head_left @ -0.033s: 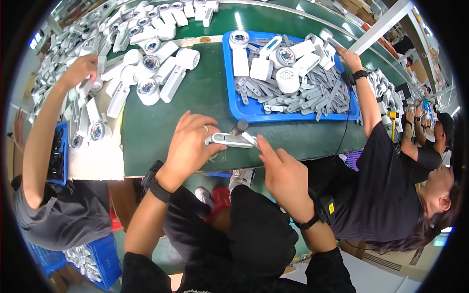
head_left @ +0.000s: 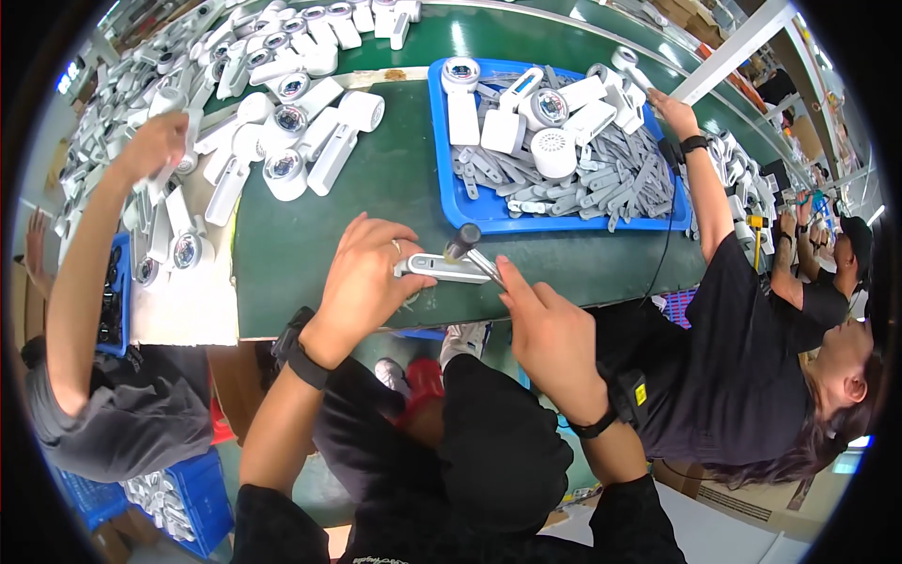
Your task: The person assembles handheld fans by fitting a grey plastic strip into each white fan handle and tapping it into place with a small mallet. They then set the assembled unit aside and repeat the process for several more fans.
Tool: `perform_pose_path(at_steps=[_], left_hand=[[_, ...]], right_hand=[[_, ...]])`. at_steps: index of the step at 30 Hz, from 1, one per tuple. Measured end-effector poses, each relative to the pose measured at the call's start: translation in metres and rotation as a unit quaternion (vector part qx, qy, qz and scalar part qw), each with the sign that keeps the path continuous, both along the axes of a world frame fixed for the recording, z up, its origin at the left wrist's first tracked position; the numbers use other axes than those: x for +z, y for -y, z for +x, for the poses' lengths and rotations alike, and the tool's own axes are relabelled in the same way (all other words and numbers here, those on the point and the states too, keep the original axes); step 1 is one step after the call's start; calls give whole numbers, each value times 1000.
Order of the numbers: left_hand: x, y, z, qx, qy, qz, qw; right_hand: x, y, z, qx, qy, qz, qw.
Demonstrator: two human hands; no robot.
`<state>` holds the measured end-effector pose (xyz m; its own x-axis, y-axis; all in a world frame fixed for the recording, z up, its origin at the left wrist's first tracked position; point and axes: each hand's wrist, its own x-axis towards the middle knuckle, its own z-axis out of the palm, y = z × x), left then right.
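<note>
In the head view, the white handle (head_left: 445, 269) was on the person's side of the blue tray (head_left: 526, 226), before its near left corner, its long axis almost along the tray's near edge. The left hand (head_left: 362, 277), the nearer one, pinched its left end between thumb and fingers. The right hand (head_left: 554, 340) had fingers curled around a hammer (head_left: 462, 242).

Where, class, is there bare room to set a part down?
The green tabletop is bare between the white devices and the blue tray, beyond the left hand, and between that hand and the pale board. The board's near edge is bare too. Crowded: the tray, with its grey strips, and the heap of devices.
</note>
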<state>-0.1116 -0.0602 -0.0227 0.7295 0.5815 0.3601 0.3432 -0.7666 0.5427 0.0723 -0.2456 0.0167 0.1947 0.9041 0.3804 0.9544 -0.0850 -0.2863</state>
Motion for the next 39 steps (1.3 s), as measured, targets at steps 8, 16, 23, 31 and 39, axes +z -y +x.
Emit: perform_pose_path(at_steps=[8,16,23,31,39], left_hand=[[-6,3,-2,9,12,6,1000],[0,3,-8,8,-14,14,1000],[19,3,-34,-34,-59,-51,996],[67,-39,-87,288,19,-58,956],[73,-228,-96,445,-163,99,875]], right_hand=[[-2,2,-2,37,3,-36,999],[-18,15,18,28,-124,-2,992],[-36,-24,57,54,-659,-15,750],[-73,-33,82,97,-680,-2,727],[-69,-33,78,92,-655,-18,750]])
